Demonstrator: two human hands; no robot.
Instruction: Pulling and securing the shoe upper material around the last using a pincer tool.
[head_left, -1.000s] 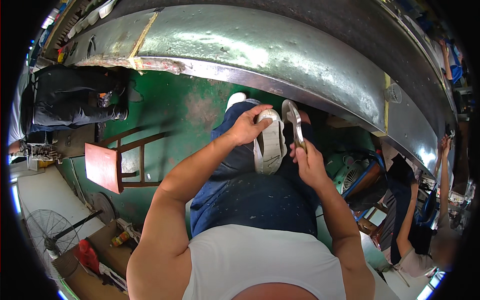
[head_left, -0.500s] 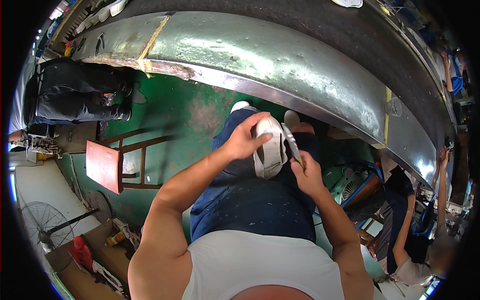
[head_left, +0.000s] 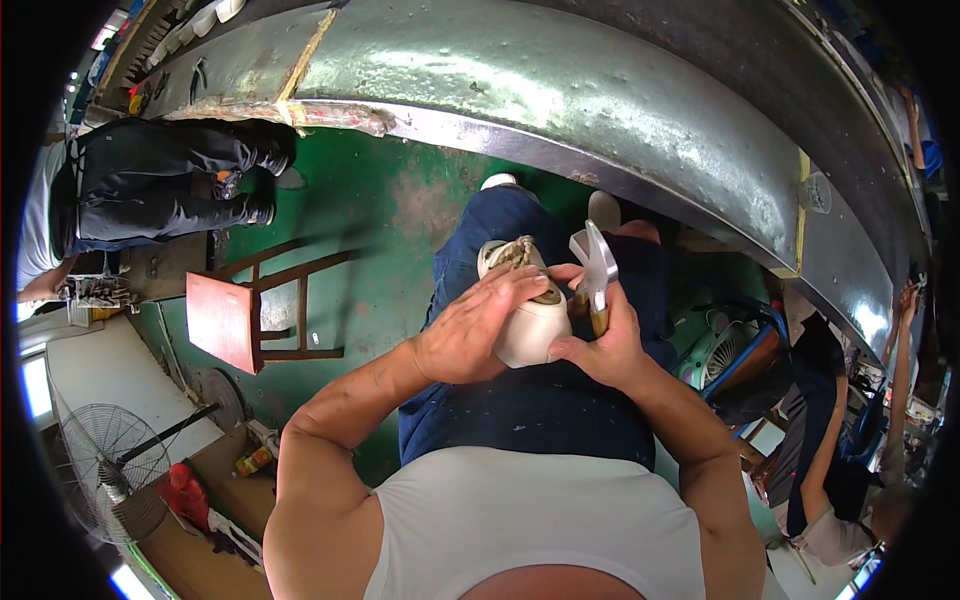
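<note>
A white shoe (head_left: 530, 338) is held over my lap, its opening facing up and its laces bunched at the far end. My left hand (head_left: 470, 332) grips its left side, fingers laid across the opening. In my right hand (head_left: 615, 345) is a hammer (head_left: 597, 265), its metal head sticking up beyond my fingers and its wooden handle mostly hidden in my palm. The right thumb and a fingertip also press against the shoe's right side. The sole is out of sight underneath.
A long metal-topped bench (head_left: 560, 110) curves across in front of me. To my left stand a red-topped stool (head_left: 222, 320), a wire-guarded fan (head_left: 115, 465) and a person in dark trousers (head_left: 165, 185). A green fan (head_left: 715, 355) sits to my right, with another person (head_left: 830, 535) beyond.
The shoe has been turned from sole-up to opening-up and brought nearer to me. My left hand has shifted over its opening. My right hand, still holding the hammer, now touches the shoe.
</note>
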